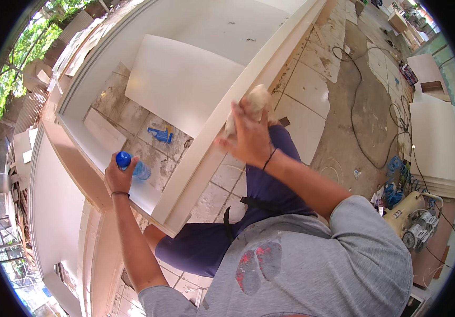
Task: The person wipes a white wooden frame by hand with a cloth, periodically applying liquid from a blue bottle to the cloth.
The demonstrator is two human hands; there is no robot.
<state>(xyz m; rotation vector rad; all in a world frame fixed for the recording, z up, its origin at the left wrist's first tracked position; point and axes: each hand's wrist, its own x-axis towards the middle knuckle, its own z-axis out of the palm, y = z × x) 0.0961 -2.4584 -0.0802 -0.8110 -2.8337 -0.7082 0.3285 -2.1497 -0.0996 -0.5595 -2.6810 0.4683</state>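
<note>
My left hand (117,177) is wrapped round a clear plastic bottle (142,170) with a blue cap (123,159), held by the inner corner of a large white cabinet frame (185,166). On the frame's long edge board, my right hand (251,134) presses a crumpled off-white cloth (258,98). Its fingers are partly spread over the cloth and a little blurred by motion. The cloth bunches out past the fingertips, and the palm hides part of it.
Inside the frame lie a loose white panel (182,79) and a blue tool (160,134) on the tiled floor. A black cable (358,105) snakes over the floor at the right. An air compressor (409,219) and stacked white boards (436,142) stand beyond it. Another white cabinet part (58,195) is at the left.
</note>
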